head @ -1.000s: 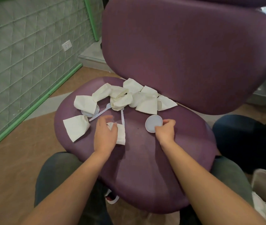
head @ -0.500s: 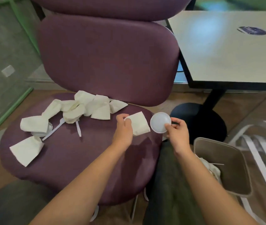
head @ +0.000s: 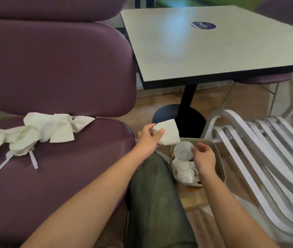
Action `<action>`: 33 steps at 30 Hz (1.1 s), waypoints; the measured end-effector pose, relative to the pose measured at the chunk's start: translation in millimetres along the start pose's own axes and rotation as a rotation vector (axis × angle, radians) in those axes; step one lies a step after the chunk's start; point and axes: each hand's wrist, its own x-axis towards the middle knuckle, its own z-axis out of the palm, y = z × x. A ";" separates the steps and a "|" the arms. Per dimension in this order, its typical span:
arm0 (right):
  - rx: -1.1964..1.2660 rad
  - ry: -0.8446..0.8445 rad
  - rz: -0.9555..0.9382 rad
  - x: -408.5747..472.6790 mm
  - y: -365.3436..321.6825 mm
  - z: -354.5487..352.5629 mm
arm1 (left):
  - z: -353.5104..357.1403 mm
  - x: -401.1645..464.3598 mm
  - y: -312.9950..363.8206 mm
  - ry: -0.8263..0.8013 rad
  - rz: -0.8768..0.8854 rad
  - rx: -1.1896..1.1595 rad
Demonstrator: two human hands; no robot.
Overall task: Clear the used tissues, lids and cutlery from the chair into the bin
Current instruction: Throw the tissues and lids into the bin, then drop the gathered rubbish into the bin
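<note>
Open bin mouth lies directly beneath the right hand, partly filled with discarded tissues. Passage is bounded left by the chair seat edge and knee, right by white slats, beyond by the table pedestal.
</note>
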 end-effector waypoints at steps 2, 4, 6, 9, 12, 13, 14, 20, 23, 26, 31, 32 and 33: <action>0.015 -0.006 0.045 3.6 4.0 -7.0 | 15.6 5.8 -2.5 -0.027 -0.007 0.017; 0.092 -0.048 0.091 4.6 3.7 -12.0 | 31.5 9.8 -3.7 -0.071 -0.022 0.051; 0.216 -0.156 0.098 6.8 4.7 -16.1 | 46.4 10.6 -3.8 -0.113 -0.032 0.110; 0.251 -0.234 0.060 12.3 8.9 -20.5 | 61.9 12.1 -7.1 -0.138 -0.049 0.179; 0.189 -0.154 0.071 20.4 14.0 -23.2 | 69.9 11.7 -9.3 -0.177 -0.073 0.195; 0.163 -0.123 0.084 23.6 15.7 -24.7 | 72.8 12.9 -10.1 -0.182 -0.077 0.210; 0.148 -0.090 0.094 26.2 16.9 -25.8 | 73.8 13.3 -9.5 -0.175 -0.071 0.221; -0.183 -0.121 0.216 43.5 40.8 -24.2 | 67.5 23.2 -9.2 -0.054 -0.012 0.239; -0.255 -0.147 0.228 55.4 60.1 -13.5 | 54.2 23.9 -7.0 -0.046 0.009 0.214; -0.198 -0.208 0.162 24.6 21.0 3.0 | 32.7 22.4 -7.2 -0.006 0.031 0.205; -0.127 -0.334 -0.004 -7.8 -22.2 50.8 | -16.9 18.9 -16.1 0.107 0.032 0.224; -0.142 -0.362 -0.046 -15.6 -29.6 63.4 | -30.3 17.2 -17.8 0.140 0.038 0.217; -0.170 -0.392 -0.082 -22.6 -35.4 77.4 | -44.3 14.1 -19.3 0.173 0.046 0.216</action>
